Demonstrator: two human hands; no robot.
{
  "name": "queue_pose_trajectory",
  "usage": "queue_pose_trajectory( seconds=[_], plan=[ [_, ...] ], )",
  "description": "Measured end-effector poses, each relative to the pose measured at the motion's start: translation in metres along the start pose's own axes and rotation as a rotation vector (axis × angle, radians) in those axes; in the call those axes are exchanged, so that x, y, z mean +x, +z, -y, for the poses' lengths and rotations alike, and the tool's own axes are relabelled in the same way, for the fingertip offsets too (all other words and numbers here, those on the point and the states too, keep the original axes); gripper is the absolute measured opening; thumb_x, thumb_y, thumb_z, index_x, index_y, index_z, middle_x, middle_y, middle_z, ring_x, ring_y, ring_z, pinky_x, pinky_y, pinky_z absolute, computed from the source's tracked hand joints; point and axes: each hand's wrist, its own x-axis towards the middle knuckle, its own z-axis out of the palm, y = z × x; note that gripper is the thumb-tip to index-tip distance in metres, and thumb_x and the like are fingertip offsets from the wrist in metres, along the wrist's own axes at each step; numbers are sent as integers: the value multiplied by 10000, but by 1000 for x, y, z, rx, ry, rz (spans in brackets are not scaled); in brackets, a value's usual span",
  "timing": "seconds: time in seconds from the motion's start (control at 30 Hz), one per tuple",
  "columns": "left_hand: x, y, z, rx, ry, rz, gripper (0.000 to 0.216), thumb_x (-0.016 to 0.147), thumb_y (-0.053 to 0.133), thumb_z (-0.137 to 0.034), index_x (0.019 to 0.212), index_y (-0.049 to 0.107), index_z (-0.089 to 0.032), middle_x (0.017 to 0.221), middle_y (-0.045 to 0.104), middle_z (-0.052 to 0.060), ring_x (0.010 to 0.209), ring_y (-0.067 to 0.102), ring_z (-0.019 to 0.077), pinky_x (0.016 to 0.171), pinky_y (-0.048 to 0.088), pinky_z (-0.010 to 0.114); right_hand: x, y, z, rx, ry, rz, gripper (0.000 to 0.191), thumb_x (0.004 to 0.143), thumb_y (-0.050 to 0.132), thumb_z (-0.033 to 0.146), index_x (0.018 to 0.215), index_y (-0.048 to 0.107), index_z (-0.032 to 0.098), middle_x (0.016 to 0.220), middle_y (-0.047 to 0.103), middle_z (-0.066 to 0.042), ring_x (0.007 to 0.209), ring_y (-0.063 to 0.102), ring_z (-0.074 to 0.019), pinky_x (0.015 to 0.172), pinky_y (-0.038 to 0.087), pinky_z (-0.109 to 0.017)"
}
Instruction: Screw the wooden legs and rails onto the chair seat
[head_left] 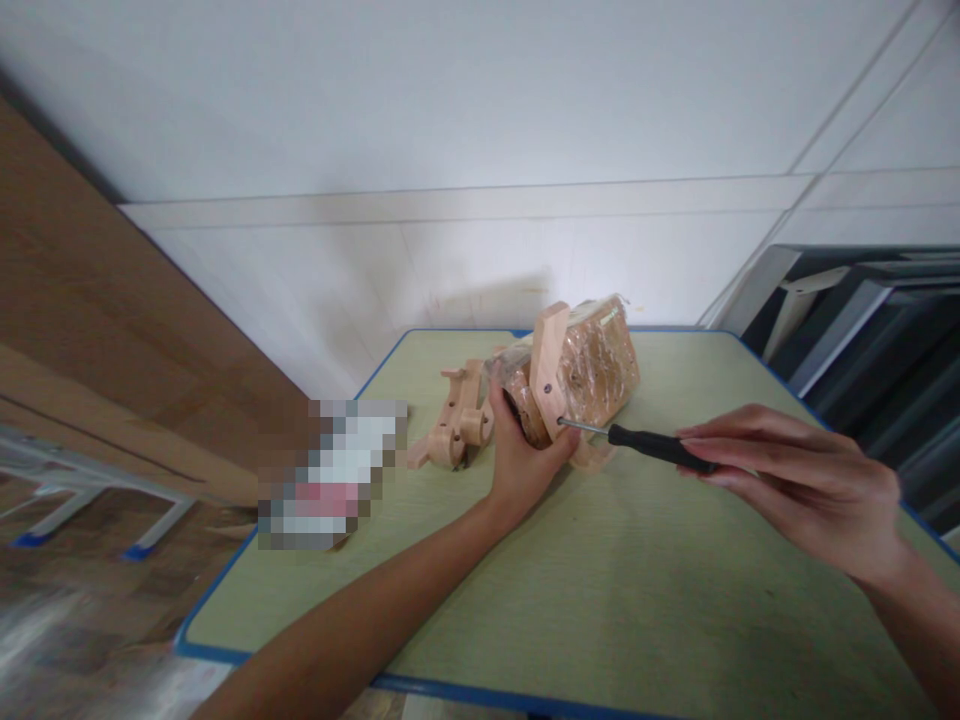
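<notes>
Pale wooden model (551, 355) meets slim black screwdriver (649, 445).

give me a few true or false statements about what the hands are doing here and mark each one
1. The right hand holds a screwdriver with a black handle. True.
2. The screwdriver's tip meets the upright wooden piece. True.
3. The left hand lies flat on the table, touching nothing. False: it grips the plastic-wrapped bundle.
4. The small wooden assembly lies to the right of the right hand. False: it lies on the table left of the left hand.
5. The table has a red edge. False: the edge is blue.
</notes>
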Motion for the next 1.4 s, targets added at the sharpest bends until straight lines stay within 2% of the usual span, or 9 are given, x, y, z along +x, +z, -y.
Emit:
queue_pose_trajectory(
  seconds=[0.3,0.5,0.77,0.93,1.13,1.23,1.33,1.4],
  plan=[
    [0,0,2,22,40,33,1021,597,733,-288,1377,74,-271,1355,375,105,1206,437,246,1004,370,394,-2,1,0,-22,-14,-63,435,661,690,20,1060,634,182,913,651,-63,825,621,-147,625,515,-230],
    [-1,0,2,23,35,28,1003,610,726,-283,1377,80,-269,1339,393,103,1194,449,239,997,380,389,-1,4,0,-38,-10,-84,302,643,718,52,916,614,129,824,623,-65,764,612,-137,608,486,-218],
    [-3,1,1,26,-8,38,1010,600,738,-294,1375,91,-257,1265,455,105,1175,468,241,986,390,399,-2,6,-1,-142,42,-100,135,727,650,95,804,558,156,733,600,-40,705,597,-142,583,457,-240],
    [-2,1,0,28,-3,37,1030,599,738,-265,1381,69,-272,1337,397,106,1207,443,237,1016,362,395,-1,6,2,-192,68,-83,78,771,610,159,766,533,172,692,580,-22,636,583,-135,541,434,-244],
    [-1,0,-1,50,32,27,1033,594,732,-244,1386,68,-272,1362,370,105,1221,427,243,1019,358,396,-2,9,3,-289,142,-37,135,822,536,186,698,482,180,620,515,9,523,502,-96,480,373,-230],
    [-1,0,0,63,34,22,1032,585,735,-249,1384,82,-267,1359,370,107,1221,424,250,1021,355,401,-3,12,3,-324,144,-44,120,823,533,169,709,499,175,615,517,8,517,502,-92,477,375,-226],
    [-1,0,0,58,18,26,1026,590,733,-262,1383,81,-264,1348,382,109,1214,431,248,1018,358,401,-3,14,4,-330,132,-123,31,790,580,143,811,571,164,724,604,-33,643,587,-130,538,432,-237],
    [-2,0,0,52,7,28,1018,597,732,-267,1381,84,-265,1339,394,108,1204,442,243,1012,364,400,-2,16,5,-302,113,-186,167,754,615,104,910,599,160,824,642,-57,730,615,-152,588,466,-249]
  ],
)
